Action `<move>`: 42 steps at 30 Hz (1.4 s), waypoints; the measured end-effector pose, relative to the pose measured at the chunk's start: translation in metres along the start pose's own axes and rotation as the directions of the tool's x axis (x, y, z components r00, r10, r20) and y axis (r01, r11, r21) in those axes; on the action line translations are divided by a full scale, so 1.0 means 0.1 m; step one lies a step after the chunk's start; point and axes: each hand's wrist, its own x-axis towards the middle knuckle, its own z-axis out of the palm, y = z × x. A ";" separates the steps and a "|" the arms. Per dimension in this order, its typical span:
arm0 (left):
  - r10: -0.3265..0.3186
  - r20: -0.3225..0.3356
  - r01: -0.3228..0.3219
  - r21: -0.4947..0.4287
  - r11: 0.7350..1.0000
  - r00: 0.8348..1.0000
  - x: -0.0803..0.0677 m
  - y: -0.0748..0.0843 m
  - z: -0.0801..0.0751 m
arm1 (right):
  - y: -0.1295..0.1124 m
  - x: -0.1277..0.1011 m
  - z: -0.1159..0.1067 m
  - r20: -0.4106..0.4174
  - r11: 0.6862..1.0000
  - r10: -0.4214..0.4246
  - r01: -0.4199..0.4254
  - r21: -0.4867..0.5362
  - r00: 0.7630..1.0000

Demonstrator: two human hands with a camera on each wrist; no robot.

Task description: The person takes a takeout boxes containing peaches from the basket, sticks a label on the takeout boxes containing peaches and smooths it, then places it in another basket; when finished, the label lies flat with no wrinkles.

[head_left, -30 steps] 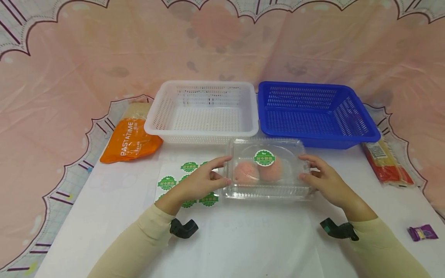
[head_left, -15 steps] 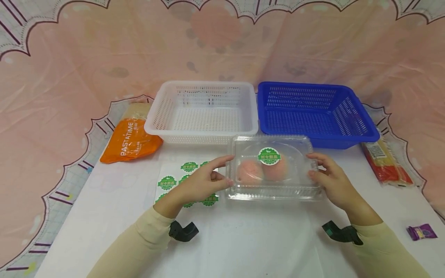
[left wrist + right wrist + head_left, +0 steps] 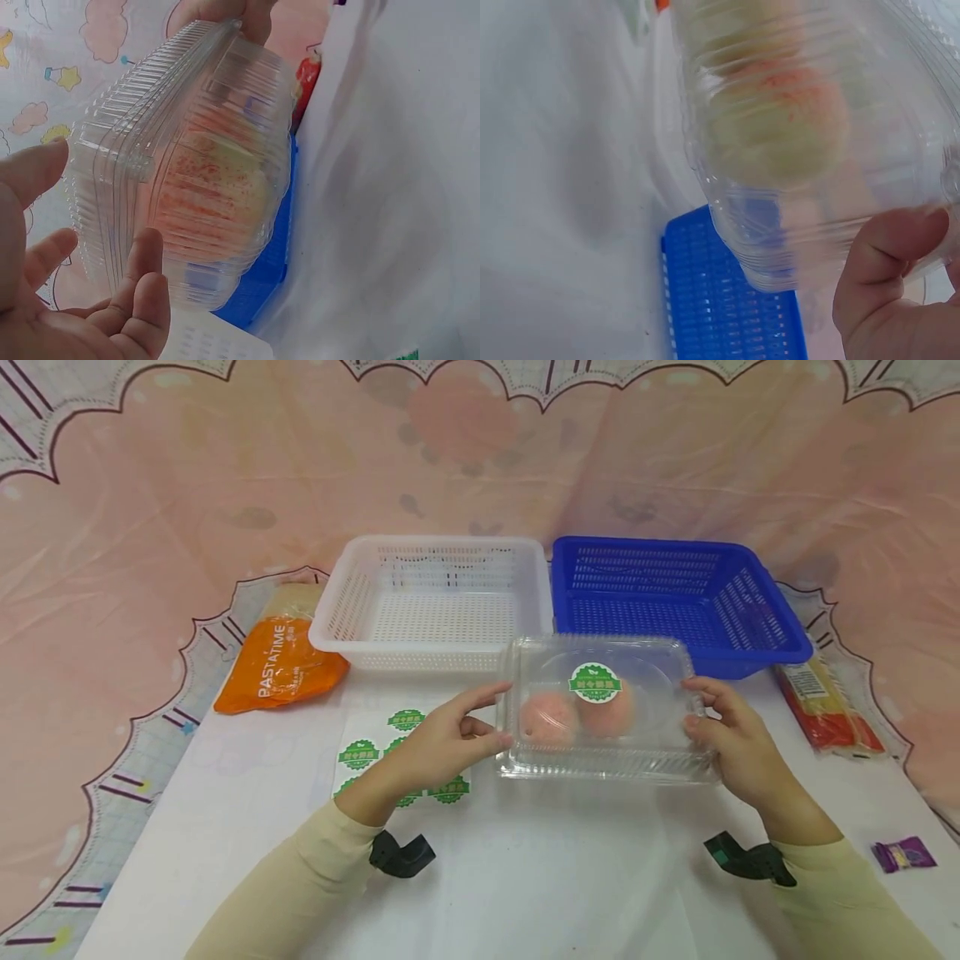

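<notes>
Hands, left (image 3: 438,745) and right (image 3: 727,737), grip ribbed clear clamshell (image 3: 603,710); round peaches (image 3: 576,717) inside, probably two.

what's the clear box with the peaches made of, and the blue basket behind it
Clear box: looks like thin, glossy transparent plastic; its ribbed walls catch glare and the peaches show through. Blue basket: seemingly rigid moulded plastic, with a uniform colour, smooth rim and slotted mesh walls.

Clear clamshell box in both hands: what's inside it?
Two pinkish peaches sit side by side inside the clear clamshell box. A green round sticker on the lid covers part of the right one; their undersides are hidden.
</notes>
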 end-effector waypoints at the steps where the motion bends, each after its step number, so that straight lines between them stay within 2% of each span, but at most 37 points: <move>1: 0.002 -0.007 -0.002 -0.002 1.000 1.000 0.01 0.01 0.00 | -0.01 0.00 -0.01 -0.012 1.000 -0.004 0.004 0.000 1.000; 7: 0.010 -0.048 -0.011 -0.029 1.000 0.999 0.10 0.06 0.04 | -0.04 0.01 -0.06 -0.063 1.000 0.010 -0.010 -0.005 0.998; 15: 0.033 -0.090 -0.035 -0.019 0.999 0.995 0.20 0.15 0.08 | -0.11 0.05 -0.15 -0.073 0.987 -0.054 0.064 0.145 0.996; 23: 0.022 -0.138 -0.027 -0.033 0.999 0.990 0.30 0.13 0.09 | -0.14 0.07 -0.34 -0.097 0.963 -0.092 0.113 0.246 0.991; 26: 0.027 -0.150 -0.034 -0.045 0.998 0.988 0.35 0.11 0.10 | -0.16 0.09 -0.42 -0.119 0.960 -0.077 0.106 0.261 0.990; 31: 0.019 -0.166 -0.031 -0.069 0.997 0.986 0.45 0.09 0.13 | -0.20 0.13 -0.53 -0.182 0.958 -0.030 0.081 0.275 0.983; 37: -0.003 -0.165 -0.009 -0.076 0.997 0.986 0.58 0.04 0.17 | -0.24 0.21 -0.64 -0.216 0.955 -0.053 0.112 0.274 0.975; 42: -0.029 -0.164 0.018 -0.064 0.998 0.986 0.68 0.01 0.21 | -0.29 0.26 -0.72 -0.270 0.981 -0.048 0.096 0.170 0.962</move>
